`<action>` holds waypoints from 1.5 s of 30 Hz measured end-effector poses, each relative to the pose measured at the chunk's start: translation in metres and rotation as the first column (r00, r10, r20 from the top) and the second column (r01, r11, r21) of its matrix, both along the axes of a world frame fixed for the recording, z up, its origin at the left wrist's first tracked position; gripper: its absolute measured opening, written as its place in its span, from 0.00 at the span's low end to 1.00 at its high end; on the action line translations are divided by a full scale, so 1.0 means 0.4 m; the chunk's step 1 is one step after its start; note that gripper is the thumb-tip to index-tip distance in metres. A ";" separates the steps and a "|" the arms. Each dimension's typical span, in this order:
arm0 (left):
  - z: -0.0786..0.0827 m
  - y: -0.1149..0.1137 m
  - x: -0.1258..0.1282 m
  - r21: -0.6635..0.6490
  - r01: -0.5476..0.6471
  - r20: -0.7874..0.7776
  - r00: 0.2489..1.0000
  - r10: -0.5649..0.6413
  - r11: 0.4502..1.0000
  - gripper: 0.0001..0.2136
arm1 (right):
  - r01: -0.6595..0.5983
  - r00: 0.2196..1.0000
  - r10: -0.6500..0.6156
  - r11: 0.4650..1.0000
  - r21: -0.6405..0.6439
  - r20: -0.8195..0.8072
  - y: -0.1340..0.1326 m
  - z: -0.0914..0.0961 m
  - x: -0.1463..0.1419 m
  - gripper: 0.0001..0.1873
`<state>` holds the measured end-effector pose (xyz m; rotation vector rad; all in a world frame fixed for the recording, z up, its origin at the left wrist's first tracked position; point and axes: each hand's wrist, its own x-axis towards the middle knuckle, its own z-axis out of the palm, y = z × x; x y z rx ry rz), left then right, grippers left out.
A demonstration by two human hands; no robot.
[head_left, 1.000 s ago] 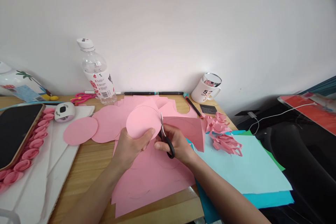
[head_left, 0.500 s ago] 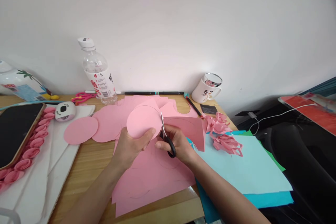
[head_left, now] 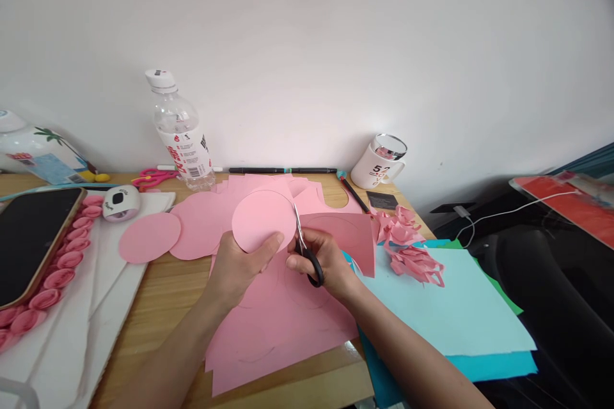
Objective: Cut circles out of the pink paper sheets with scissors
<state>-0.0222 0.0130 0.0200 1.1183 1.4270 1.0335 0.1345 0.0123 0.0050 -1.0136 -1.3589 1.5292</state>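
Observation:
Between thumb and fingers, my left hand (head_left: 240,268) pinches a pink paper circle (head_left: 263,218) by its lower edge. Black-handled scissors (head_left: 313,263) are gripped in my right hand (head_left: 326,262), their blades pointing up along the circle's right edge. A pink paper piece (head_left: 343,227) with a curved pencil line stands behind my right hand. Pink sheets (head_left: 259,345) with drawn circles lie under both hands. Two pink paper circles, one round (head_left: 149,238) and one partly covered (head_left: 196,227), overlap to the left.
A plastic bottle (head_left: 185,140) and a white mug (head_left: 378,163) stand near the wall. Crumpled pink scraps (head_left: 415,262) rest on light blue paper (head_left: 460,300). At left lie a phone (head_left: 33,236), paper roses (head_left: 60,278) and pink scissors (head_left: 152,177).
The view has shifted very slightly. My hands, the circle and the scissors stay almost in the same place, with the blades looking a little closer together.

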 end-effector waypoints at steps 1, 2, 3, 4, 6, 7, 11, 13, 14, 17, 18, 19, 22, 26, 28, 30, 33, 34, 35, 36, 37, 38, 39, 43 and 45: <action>-0.002 0.000 -0.001 0.003 -0.001 0.007 1.000 0.001 1.000 0.15 | -0.001 1.000 0.001 1.000 -0.004 0.000 0.000 0.000 0.000 0.22; -0.003 0.000 -0.001 0.008 -0.001 0.014 1.000 0.001 1.000 0.15 | 0.000 1.000 0.000 1.000 -0.005 0.001 0.000 0.000 0.001 0.22; -0.004 0.000 -0.002 0.014 -0.002 0.024 1.000 0.001 1.000 0.15 | 0.001 1.000 -0.001 1.000 -0.006 0.003 0.000 0.001 0.001 0.22; -0.004 -0.001 -0.002 0.023 0.000 0.036 0.999 -0.001 1.000 0.16 | 0.003 1.000 -0.003 1.000 -0.007 0.004 0.000 0.002 0.001 0.22; -0.001 -0.003 -0.002 0.049 0.020 0.071 0.997 -0.023 0.999 0.18 | 0.008 1.000 -0.008 1.000 -0.014 0.001 0.000 0.004 0.001 0.23; 0.002 -0.004 -0.002 0.061 0.039 0.087 0.995 -0.044 0.997 0.19 | 0.009 1.000 -0.009 1.000 -0.016 0.000 -0.001 0.004 0.000 0.23; 0.007 -0.007 0.002 0.083 0.121 0.107 0.986 -0.130 0.989 0.19 | -0.011 1.000 0.011 1.000 0.018 0.012 -0.002 -0.002 -0.002 0.22; 0.004 -0.006 0.003 0.084 0.126 0.113 0.984 -0.135 0.988 0.19 | -0.017 1.000 0.017 0.999 0.034 0.012 -0.003 -0.008 -0.002 0.22; 0.002 -0.006 0.004 0.082 0.123 0.120 0.984 -0.132 0.989 0.19 | -0.020 1.000 0.020 0.999 0.041 0.008 -0.003 -0.010 -0.002 0.22; -0.004 -0.006 0.004 0.073 0.107 0.145 0.983 -0.116 0.992 0.19 | -0.050 0.999 0.050 0.996 0.069 0.002 -0.002 -0.010 -0.002 0.24; -0.004 -0.007 0.004 0.074 0.105 0.152 0.982 -0.116 0.992 0.19 | -0.061 0.998 0.061 0.995 0.078 0.003 -0.001 -0.009 -0.002 0.24; -0.004 -0.008 0.004 0.076 0.109 0.156 0.980 -0.120 0.991 0.19 | -0.069 0.998 0.069 0.994 0.086 0.004 0.000 -0.007 -0.003 0.24; -0.003 -0.010 0.004 0.086 0.131 0.152 0.978 -0.143 0.988 0.19 | -0.065 0.998 0.064 0.993 0.097 0.004 0.001 -0.004 -0.003 0.24; 0.003 -0.008 0.003 0.088 0.149 0.118 0.980 -0.159 0.985 0.19 | -0.062 0.998 0.061 0.995 0.081 0.008 0.001 -0.004 -0.002 0.24; 0.006 -0.008 0.001 0.079 0.149 0.093 0.983 -0.156 0.986 0.19 | -0.067 0.998 0.066 0.995 0.069 0.014 0.000 -0.004 -0.001 0.24; 0.008 -0.008 0.000 0.073 0.148 0.083 0.985 -0.154 0.986 0.20 | -0.066 0.998 0.065 0.996 0.064 0.020 0.000 -0.005 0.000 0.24; 0.009 -0.009 0.000 0.061 0.142 0.094 0.985 -0.147 0.988 0.19 | -0.055 0.998 0.053 0.996 0.068 0.028 -0.001 -0.007 0.000 0.24; 0.009 -0.009 0.000 0.058 0.138 0.100 0.985 -0.144 0.989 0.19 | -0.053 0.998 0.050 0.996 0.070 0.032 -0.001 -0.007 0.000 0.24; 0.008 -0.009 0.000 0.055 0.137 0.104 0.984 -0.142 0.989 0.19 | -0.051 0.998 0.048 0.996 0.073 0.037 -0.001 -0.007 0.000 0.25; 0.007 -0.008 0.001 0.056 0.137 0.107 0.984 -0.142 0.989 0.19 | -0.049 0.998 0.046 0.996 0.076 0.044 -0.001 -0.007 0.000 0.25; 0.007 -0.008 0.001 0.057 0.138 0.109 0.984 -0.144 0.989 0.19 | -0.047 0.998 0.043 0.996 0.079 0.051 -0.002 -0.007 -0.001 0.25; 0.007 -0.008 0.001 0.059 0.138 0.110 0.983 -0.144 0.989 0.19 | -0.046 0.997 0.041 0.996 0.081 0.057 -0.002 -0.007 -0.001 0.25; 0.007 -0.007 0.001 0.059 0.139 0.110 0.983 -0.145 0.989 0.19 | -0.046 0.997 0.040 0.996 0.082 0.062 -0.002 -0.007 0.000 0.26; 0.009 -0.008 0.002 0.047 0.131 0.117 0.984 -0.136 0.990 0.18 | -0.044 0.997 0.040 0.997 0.067 0.062 -0.002 -0.005 0.000 0.26; 0.009 -0.008 0.002 0.043 0.128 0.123 0.983 -0.133 0.991 0.18 | -0.044 0.998 0.041 0.997 0.062 0.054 -0.002 -0.004 -0.001 0.25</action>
